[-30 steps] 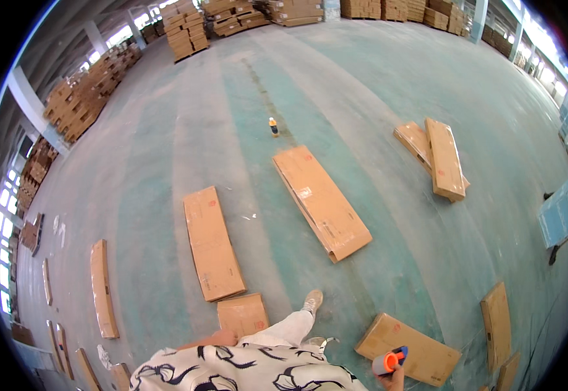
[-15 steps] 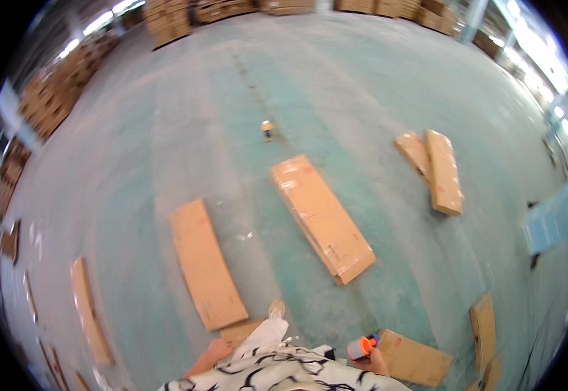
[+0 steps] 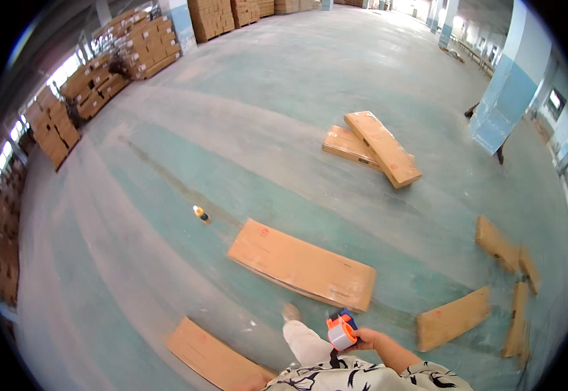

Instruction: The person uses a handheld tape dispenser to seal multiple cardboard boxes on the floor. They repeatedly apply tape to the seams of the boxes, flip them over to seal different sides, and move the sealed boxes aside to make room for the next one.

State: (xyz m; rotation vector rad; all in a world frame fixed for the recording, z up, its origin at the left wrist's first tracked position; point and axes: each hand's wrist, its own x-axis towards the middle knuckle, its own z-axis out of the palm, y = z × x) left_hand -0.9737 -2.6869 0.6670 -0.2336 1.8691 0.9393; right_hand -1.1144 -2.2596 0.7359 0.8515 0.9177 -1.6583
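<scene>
My right hand point(image 3: 370, 340) is closed around a tape gun point(image 3: 341, 332) with orange and blue parts and a wide roll of tape. The tape gun is held in front of my body, just off the near end of a long flat cardboard box point(image 3: 303, 264) lying on the floor. At the lower edge, a blurred bit of my left hand point(image 3: 255, 382) shows by the near end of another long carton point(image 3: 215, 357). Its fingers cannot be made out. One of my shoes point(image 3: 290, 313) stands between the two cartons.
A small bottle point(image 3: 200, 214) stands on the floor point(image 3: 134, 260). Two crossed cartons point(image 3: 388, 150) lie ahead to the right, and several more, including a flat carton point(image 3: 453, 318), lie nearer right. A blue-and-white pillar point(image 3: 502, 85) rises far right; stacked boxes point(image 3: 147, 45) line the far left.
My view has swung to the right, so the cartons and bottle appear turned and shifted. The tape gun sits higher and nearer the middle. My left hand has dropped to the lower edge.
</scene>
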